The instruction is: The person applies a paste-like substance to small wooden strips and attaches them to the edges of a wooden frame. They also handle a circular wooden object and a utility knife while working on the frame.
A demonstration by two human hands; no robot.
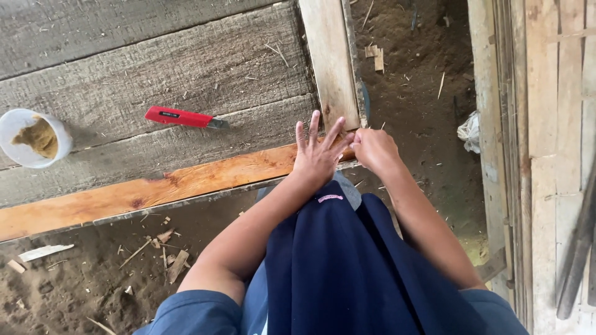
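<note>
Plank (186,183) long axis runs lower left to centre; its right end lies under both hands. Left hand (318,155) flat, fingers spread, pressing plank end. Right hand (372,149) touching beside it, fingers curled tight at end; pinched item unclear. Cutter (183,117) well apart, upper left.

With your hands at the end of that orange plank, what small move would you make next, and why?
Probably keep the left hand pressed flat on the orange plank while the right hand, closed at the plank's end, works there; the plank's end sits right at the bench's edge.
</note>
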